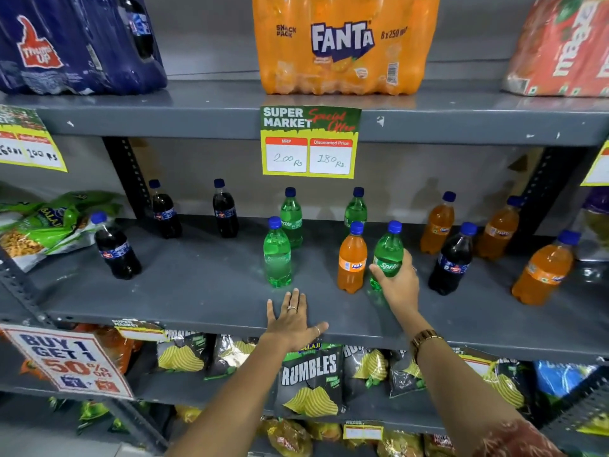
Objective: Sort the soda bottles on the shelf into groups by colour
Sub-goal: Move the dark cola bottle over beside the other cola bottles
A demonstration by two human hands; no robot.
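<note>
On the grey middle shelf stand small soda bottles with blue caps. Three dark cola bottles are at the left, and a fourth cola bottle stands at the right among orange ones. Green Sprite bottles cluster in the middle. An orange Fanta bottle stands between them, and three more orange bottles are at the right. My right hand grips a green Sprite bottle that stands beside the middle Fanta. My left hand lies flat on the shelf's front edge, fingers spread, holding nothing.
The upper shelf holds a blue Thums Up pack, an orange Fanta pack and a red pack. A price sign hangs over the middle. Snack bags lie at the left end, and chip bags fill the shelf below.
</note>
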